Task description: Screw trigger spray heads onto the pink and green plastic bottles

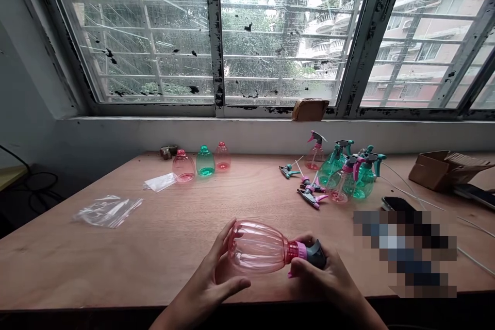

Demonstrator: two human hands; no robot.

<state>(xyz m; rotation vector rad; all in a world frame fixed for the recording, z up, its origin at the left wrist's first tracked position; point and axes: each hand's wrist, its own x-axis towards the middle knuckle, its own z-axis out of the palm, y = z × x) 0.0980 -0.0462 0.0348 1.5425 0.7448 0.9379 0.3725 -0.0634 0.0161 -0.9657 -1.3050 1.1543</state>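
Observation:
A clear pink spray bottle (259, 247) lies sideways in my hands over the front of the table, its base to the left. My left hand (211, 268) cups the base, with the fingers behind it and the thumb below. My right hand (323, 268) is closed around the dark grey spray head (316, 254) and the pink collar (300, 250) at the bottle's neck. Part of the pink trigger shows under my right thumb. No liquid is visible inside the bottle.
Loose spray heads (309, 197) lie beside several assembled green and pink spray bottles (363, 183). Headless bottles (204, 162) stand at the back left, near a plastic bag (110, 210) and a white packet (160, 182). A cardboard box (439, 170), phone (398, 204) and cables are right.

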